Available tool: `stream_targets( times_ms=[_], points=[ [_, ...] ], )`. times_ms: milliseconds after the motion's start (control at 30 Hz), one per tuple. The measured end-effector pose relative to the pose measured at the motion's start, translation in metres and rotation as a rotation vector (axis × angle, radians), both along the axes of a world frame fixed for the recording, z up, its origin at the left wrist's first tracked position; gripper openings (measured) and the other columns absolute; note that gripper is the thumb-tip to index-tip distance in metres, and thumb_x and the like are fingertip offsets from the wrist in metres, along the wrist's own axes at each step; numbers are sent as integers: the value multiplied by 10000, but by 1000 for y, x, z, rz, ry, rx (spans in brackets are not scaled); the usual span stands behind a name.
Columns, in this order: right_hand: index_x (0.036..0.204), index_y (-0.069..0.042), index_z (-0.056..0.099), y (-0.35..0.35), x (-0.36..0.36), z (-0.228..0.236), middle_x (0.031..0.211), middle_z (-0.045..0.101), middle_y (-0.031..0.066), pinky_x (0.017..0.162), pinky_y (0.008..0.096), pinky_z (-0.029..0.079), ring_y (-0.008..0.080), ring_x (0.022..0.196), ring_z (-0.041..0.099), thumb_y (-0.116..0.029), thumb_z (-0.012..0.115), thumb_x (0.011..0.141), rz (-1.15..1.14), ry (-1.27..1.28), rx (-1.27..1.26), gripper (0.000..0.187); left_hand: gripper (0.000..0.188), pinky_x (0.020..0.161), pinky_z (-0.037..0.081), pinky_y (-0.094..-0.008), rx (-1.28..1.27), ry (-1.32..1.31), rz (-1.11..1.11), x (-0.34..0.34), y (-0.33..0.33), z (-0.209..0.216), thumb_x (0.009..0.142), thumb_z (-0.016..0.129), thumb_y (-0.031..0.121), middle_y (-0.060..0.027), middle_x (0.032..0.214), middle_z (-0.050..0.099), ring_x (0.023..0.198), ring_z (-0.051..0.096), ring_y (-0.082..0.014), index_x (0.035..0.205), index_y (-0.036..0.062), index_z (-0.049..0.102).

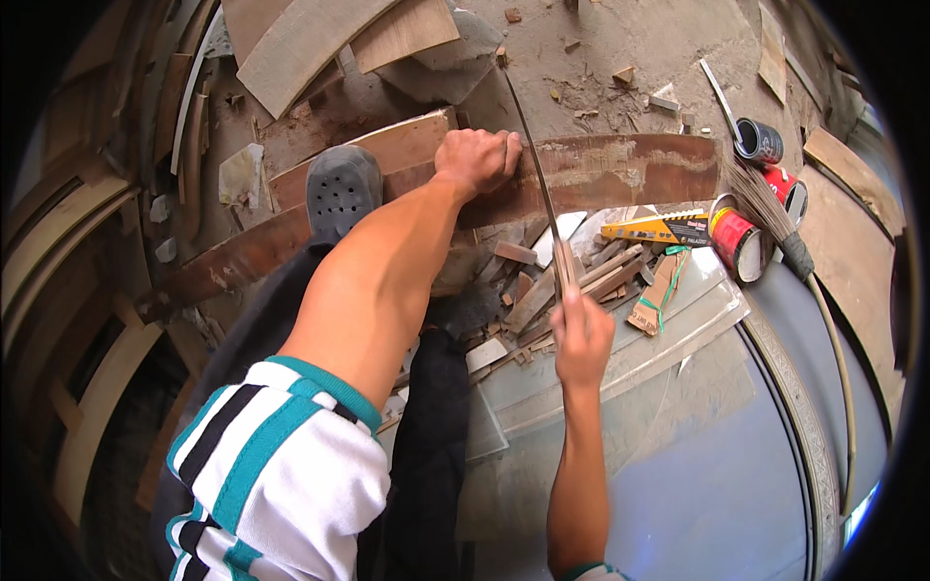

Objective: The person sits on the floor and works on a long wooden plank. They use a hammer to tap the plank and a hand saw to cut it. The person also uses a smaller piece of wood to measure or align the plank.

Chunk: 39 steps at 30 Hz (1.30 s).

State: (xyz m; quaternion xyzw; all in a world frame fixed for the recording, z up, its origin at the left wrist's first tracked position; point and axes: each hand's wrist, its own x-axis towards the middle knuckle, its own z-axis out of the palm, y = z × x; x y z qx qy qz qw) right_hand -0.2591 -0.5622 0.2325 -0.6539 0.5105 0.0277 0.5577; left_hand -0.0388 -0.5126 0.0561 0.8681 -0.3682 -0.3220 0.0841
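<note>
A long reddish-brown wooden board (630,169) with a worn, patchy face lies across the view from lower left to right. My left hand (480,160) is closed on it, fingers curled, just left of the saw blade. In my right hand (581,334) is the wooden handle of a handsaw (539,174). Its thin dark blade crosses the board and points away from me, seen almost edge-on. Whether the teeth have cut into the wood cannot be made out. My foot in a grey clog (344,189) rests on the board, left of my left hand.
Beneath the board is a heap of wood offcuts (610,271) beside glass sheets (630,387). Several cans (736,237) and a stick broom (775,208) lie to the right. Curved wood pieces (310,48) are at the far left, and scraps litter the dusty floor (601,48).
</note>
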Motion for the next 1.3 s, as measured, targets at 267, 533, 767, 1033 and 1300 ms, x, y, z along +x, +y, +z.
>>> stream_targets(
  times_ms=[267, 533, 767, 1033, 1300],
  points=[
    [685, -7, 588, 1, 12, 5, 557, 514, 54, 501, 323, 351, 166, 517, 496, -294, 515, 1028, 14, 34, -61, 453, 527, 716, 570, -494, -2, -13, -42, 1, -5, 1, 1020, 346, 420, -211, 776, 712, 750, 712, -392, 855, 97, 729],
    [705, -5, 623, 11, -40, 79, 574, 558, 142, 534, 391, 432, 291, 532, 594, -275, 523, 1011, 15, 168, 102, 420, 501, 718, 546, -542, 0, 8, -15, 1, 0, -2, 1030, 324, 416, -240, 769, 690, 746, 682, -444, 912, 108, 700],
    [667, 3, 574, -11, 18, -1, 531, 481, 32, 509, 318, 347, 124, 522, 485, -326, 509, 1031, 84, 35, -75, 495, 495, 717, 546, -550, 2, 17, -44, 1, -3, -1, 1031, 326, 411, -250, 772, 687, 737, 679, -450, 901, 111, 698],
    [724, 20, 590, 5, -5, 12, 621, 549, 228, 561, 433, 428, 431, 613, 564, -275, 529, 1008, 55, 28, -95, 414, 498, 720, 554, -533, 9, -25, -39, -11, 2, 3, 1026, 341, 415, -239, 797, 700, 765, 692, -435, 894, 112, 713],
    [728, -2, 634, 21, -26, 97, 563, 548, 102, 532, 371, 411, 233, 503, 538, -322, 491, 1029, -26, 177, 3, 462, 503, 719, 538, -562, -12, -37, -30, 0, -2, -1, 1034, 325, 410, -262, 755, 677, 744, 676, -462, 883, 104, 695]
  ],
)
